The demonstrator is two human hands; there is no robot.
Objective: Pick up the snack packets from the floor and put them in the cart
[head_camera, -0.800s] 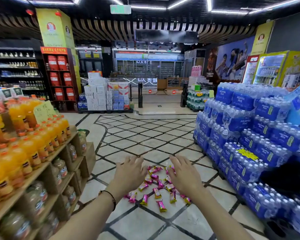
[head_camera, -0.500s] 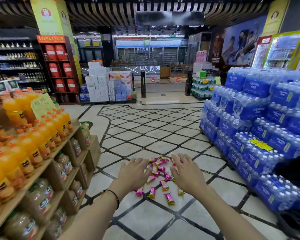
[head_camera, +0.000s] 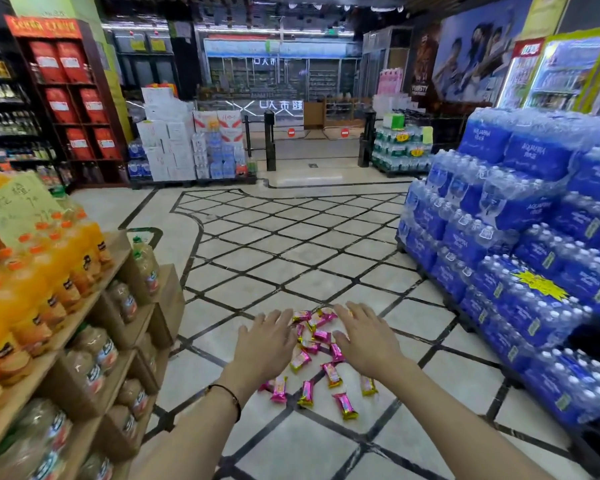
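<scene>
Several pink and gold snack packets [head_camera: 321, 355] lie scattered in a loose heap on the tiled floor [head_camera: 291, 258] ahead of me. My left hand [head_camera: 265, 344] is stretched out over the left side of the heap, palm down, fingers spread and holding nothing. My right hand [head_camera: 364, 337] reaches over the right side in the same way, fingers straight. Both hands hover above the packets and hide some of them. No cart is in view.
A wooden shelf [head_camera: 94, 299] of orange juice bottles and jars stands close on my left. Stacked blue packs of water bottles [head_camera: 520, 258] rise on my right. Boxes and an entrance gate [head_camera: 271, 140] stand far ahead.
The view has tilted downward and the packets appear closer. Both hands have reached a little further forward over the heap, still holding nothing.
</scene>
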